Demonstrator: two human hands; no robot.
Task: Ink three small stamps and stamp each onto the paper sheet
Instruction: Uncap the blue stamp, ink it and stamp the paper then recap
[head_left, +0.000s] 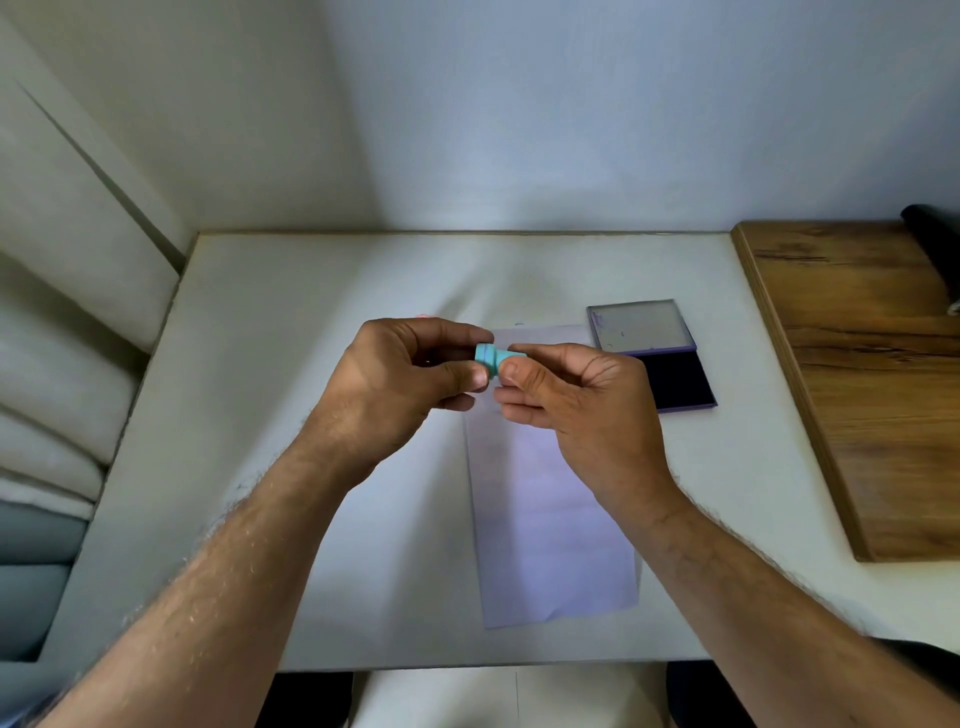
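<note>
A small teal stamp (494, 357) lies on its side in the air above the paper sheet (550, 519). My left hand (400, 379) pinches its left end between thumb and fingers. My right hand (571, 400) pinches its right end. The pale paper sheet lies lengthwise on the white table, partly covered by both hands. An ink pad (675, 382) sits open to the right of the paper's far end, its dark pad nearer and its lid (640, 325) folded back. A bit of pink (423, 315) peeks out behind my left hand; what it is I cannot tell.
The white table (291, 322) stands against a wall. A wooden board (878, 374) lies along the right side, with a dark object (935, 244) at its far corner. Cushions (57, 364) lie to the left of the table.
</note>
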